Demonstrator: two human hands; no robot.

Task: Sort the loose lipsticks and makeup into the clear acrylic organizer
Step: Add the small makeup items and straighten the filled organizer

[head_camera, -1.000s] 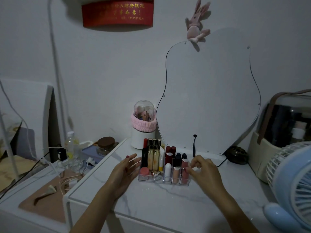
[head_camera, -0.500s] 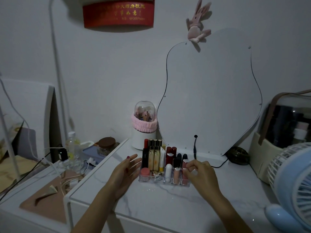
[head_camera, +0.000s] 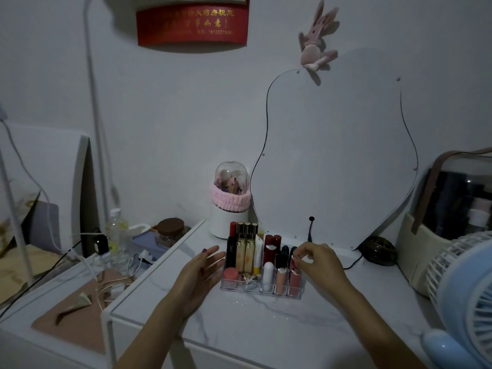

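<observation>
Here I see the clear acrylic organizer standing on the marble tabletop, just in front of the wavy-edged mirror, its compartments packed with upright lipsticks and tubes. My left hand lies flat beside the organizer's left wall, fingers straight and relaxed, holding nothing. My right hand hovers at the organizer's right end with fingers curled, and it seems to pinch the top of a pink lipstick in the front right slot, though the dim light makes the contact hard to judge. Behind the organizer to the left stands a domed white holder with a pink band. To the organizer's right a black cable runs to a dark round object, then a beige case and a blue fan. The bare tabletop in front of the organizer reaches to the near edge.
</observation>
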